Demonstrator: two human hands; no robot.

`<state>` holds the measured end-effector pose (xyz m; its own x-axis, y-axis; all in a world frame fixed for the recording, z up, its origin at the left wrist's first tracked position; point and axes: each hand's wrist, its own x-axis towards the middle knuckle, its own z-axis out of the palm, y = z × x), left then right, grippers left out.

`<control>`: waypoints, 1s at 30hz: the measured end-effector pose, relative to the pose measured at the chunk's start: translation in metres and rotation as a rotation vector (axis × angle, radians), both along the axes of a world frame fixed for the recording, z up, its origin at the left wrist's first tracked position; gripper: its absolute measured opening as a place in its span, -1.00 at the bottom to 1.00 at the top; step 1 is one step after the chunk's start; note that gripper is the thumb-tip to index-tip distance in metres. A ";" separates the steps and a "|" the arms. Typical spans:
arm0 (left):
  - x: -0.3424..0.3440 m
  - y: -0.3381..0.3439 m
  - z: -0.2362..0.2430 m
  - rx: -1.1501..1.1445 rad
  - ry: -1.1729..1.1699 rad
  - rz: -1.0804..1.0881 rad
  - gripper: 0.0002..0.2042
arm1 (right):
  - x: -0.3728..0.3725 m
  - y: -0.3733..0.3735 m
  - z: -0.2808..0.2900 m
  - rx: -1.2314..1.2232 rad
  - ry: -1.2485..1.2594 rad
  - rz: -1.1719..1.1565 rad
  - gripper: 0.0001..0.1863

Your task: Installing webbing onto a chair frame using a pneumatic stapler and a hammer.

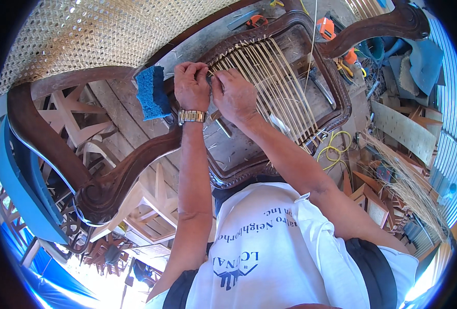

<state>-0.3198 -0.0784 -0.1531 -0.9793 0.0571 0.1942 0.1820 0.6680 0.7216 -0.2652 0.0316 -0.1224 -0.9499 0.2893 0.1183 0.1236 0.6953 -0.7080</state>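
Your left hand (191, 88) and right hand (237, 97) pinch cane strands (276, 85) at the wooden frame's (343, 99) left edge; presumably light, springy and splittable, grip these close to the rim.

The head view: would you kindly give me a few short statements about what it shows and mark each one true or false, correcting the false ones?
1. The left hand and the right hand are close together, beside the pale strands across the dark seat frame. True.
2. Both of the person's wrists are bare. False: the left one wears a gold-coloured watch.
3. A fuzzy blue cloth is to the left of the left hand. True.
4. The pale strands fill the whole opening of the seat frame. False: parts of the opening on either side have none.
5. A long tool shows within the outline of the seat frame. True.
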 end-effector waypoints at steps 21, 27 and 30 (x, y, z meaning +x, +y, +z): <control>0.001 0.005 -0.001 -0.023 0.090 -0.048 -0.93 | -0.007 -0.006 -0.009 -0.014 0.135 -0.030 -0.90; 0.000 0.004 -0.003 -0.081 0.109 -0.043 -0.95 | -0.006 -0.005 -0.013 -0.002 0.094 -0.008 -0.91; -0.003 0.007 0.003 -0.132 0.060 -0.055 -0.93 | -0.009 -0.003 -0.016 -0.018 0.111 -0.016 -0.92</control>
